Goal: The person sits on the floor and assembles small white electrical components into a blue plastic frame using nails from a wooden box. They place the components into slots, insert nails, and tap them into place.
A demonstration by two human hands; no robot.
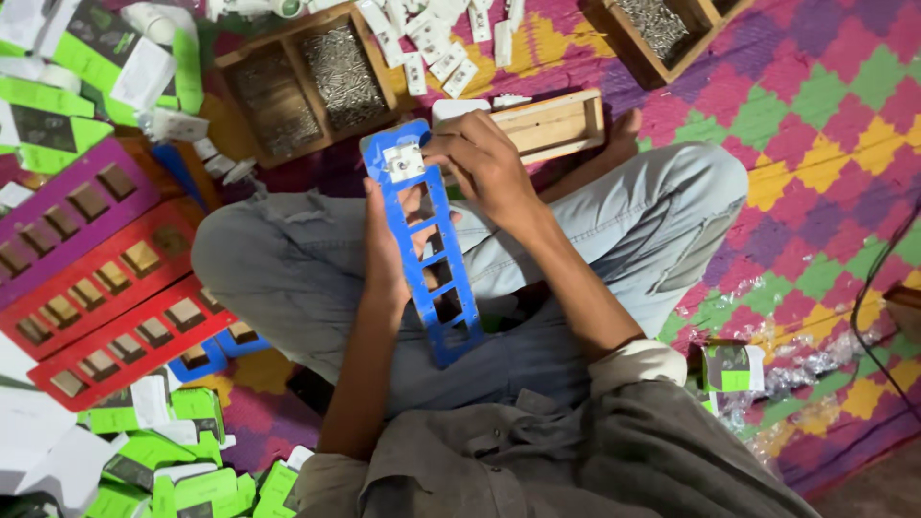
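Spread across the floor is a woven mat of pink, yellow, green and purple diamonds (825, 125), and on it a person sits cross-legged in pale jeans. Over the lap, the left hand (384, 245) is wrapped from behind around a long blue plastic strip with a row of square cut-outs (427, 259), clamped on it and holding it upright, tilted slightly. At the top slot of that strip, the right hand (484, 168) has its fingertips pinched together on a small white square part (404, 163) seated there. Just beyond the strip lies a shallow, pale wooden tray (547, 125); further beyond it stands a wooden box of small metal screws (341, 77), with loose white parts (432, 48) scattered nearby. Left of the strip lie red and purple strips (106, 288) filled with brown parts, with green and white cartons (173, 480) piled around them.
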